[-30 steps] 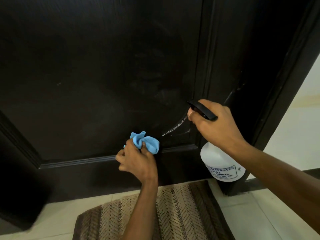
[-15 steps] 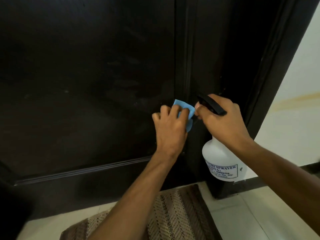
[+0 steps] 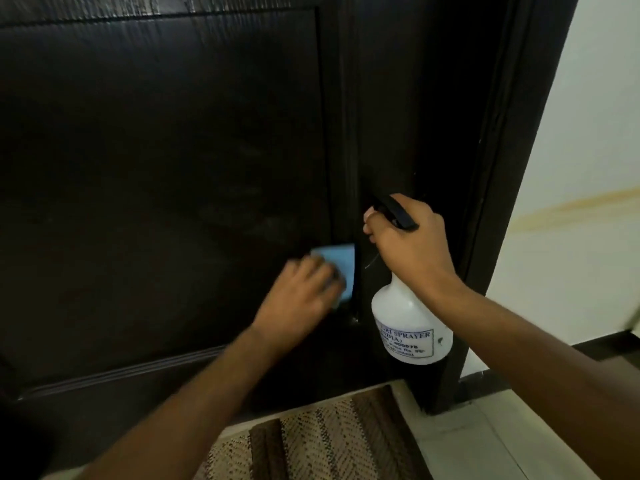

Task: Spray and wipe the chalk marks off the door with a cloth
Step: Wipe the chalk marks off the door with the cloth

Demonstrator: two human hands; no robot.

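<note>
The dark brown door (image 3: 156, 150) fills most of the view. My left hand (image 3: 298, 299), blurred by motion, presses a blue cloth (image 3: 341, 263) flat against the door at the right edge of its sunken panel. My right hand (image 3: 412, 247) grips the black trigger head of a white spray bottle (image 3: 405, 320) just to the right of the cloth, nozzle toward the door. A faint thin chalk mark (image 3: 372, 262) shows on the door between cloth and bottle.
The dark door frame (image 3: 502, 168) runs up the right side, with a cream wall (image 3: 571, 168) beyond it. A brown patterned mat (image 3: 329, 441) lies on the pale tiled floor (image 3: 502, 445) at the foot of the door.
My left hand rose from the panel's bottom to beside the nozzle, the cloth flattening under its fingers, then slid down the door. The long chalk streak no longer shows. My right hand still holds the bottle.
</note>
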